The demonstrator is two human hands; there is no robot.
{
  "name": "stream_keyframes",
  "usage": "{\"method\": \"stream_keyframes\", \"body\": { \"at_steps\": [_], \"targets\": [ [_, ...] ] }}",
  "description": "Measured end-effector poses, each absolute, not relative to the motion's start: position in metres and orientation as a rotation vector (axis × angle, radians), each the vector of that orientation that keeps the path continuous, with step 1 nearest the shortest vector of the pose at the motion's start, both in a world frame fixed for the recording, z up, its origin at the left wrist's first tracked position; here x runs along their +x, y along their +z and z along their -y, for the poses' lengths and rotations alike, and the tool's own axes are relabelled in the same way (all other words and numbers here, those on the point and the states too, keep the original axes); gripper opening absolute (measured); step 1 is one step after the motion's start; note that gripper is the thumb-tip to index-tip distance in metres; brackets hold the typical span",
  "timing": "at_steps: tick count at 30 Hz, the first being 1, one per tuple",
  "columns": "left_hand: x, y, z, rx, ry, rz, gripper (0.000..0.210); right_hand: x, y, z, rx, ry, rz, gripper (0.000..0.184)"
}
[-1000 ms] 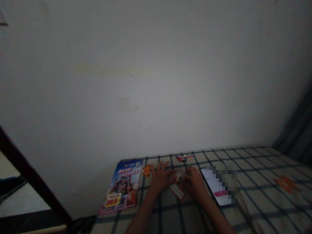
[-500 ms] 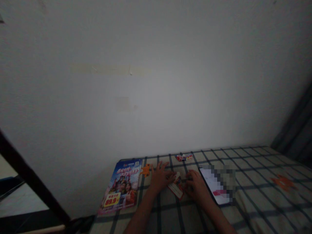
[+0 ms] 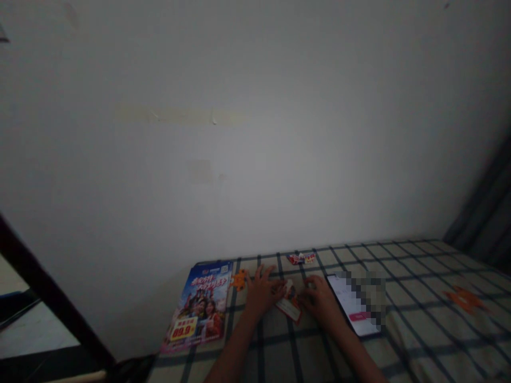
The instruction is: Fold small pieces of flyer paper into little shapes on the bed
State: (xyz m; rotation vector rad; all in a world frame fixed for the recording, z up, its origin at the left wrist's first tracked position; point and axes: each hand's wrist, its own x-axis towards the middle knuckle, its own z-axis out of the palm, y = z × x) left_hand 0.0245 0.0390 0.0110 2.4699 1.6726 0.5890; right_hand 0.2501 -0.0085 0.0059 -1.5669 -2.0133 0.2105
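Note:
A small folded paper piece (image 3: 289, 307), printed in red and white with a picture at its upper end, lies on the checked cloth between my hands. My left hand (image 3: 260, 291) rests at its left side, fingers spread on the cloth and thumb touching the paper's edge. On the other side, my right hand (image 3: 318, 299) has its fingers curled, thumb and fingertips at the paper's right edge. Dim light blurs the exact contact there. Right of that hand lies a phone (image 3: 351, 303) with a lit screen, partly pixelated.
A colourful printed booklet (image 3: 202, 306) lies left of my hands. Near the wall (image 3: 279, 159) is a crumpled red-and-blue wrapper (image 3: 301, 258). The checked cloth (image 3: 415, 276) has orange figures on it. A dark bar (image 3: 51, 292) slants across the lower left, and dark fabric (image 3: 483, 202) hangs at right.
My right fingers have shifted slightly left and in against the paper's edge. The paper has turned or tilted a little; my left hand stays nearly in place.

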Motion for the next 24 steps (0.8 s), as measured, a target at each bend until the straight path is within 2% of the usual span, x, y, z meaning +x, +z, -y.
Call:
{"method": "stream_keyframes", "body": {
  "at_steps": [14, 24],
  "targets": [
    [0.025, 0.013, -0.037, 2.438, 0.63, -1.707, 0.029, 0.247, 0.005, 0.003, -1.515, 0.153, 2.097, 0.007],
    [0.023, 0.013, -0.038, 2.44, 0.599, -1.726, 0.032, 0.252, 0.005, 0.018, -1.513, 0.168, 2.135, 0.018]
  ]
}}
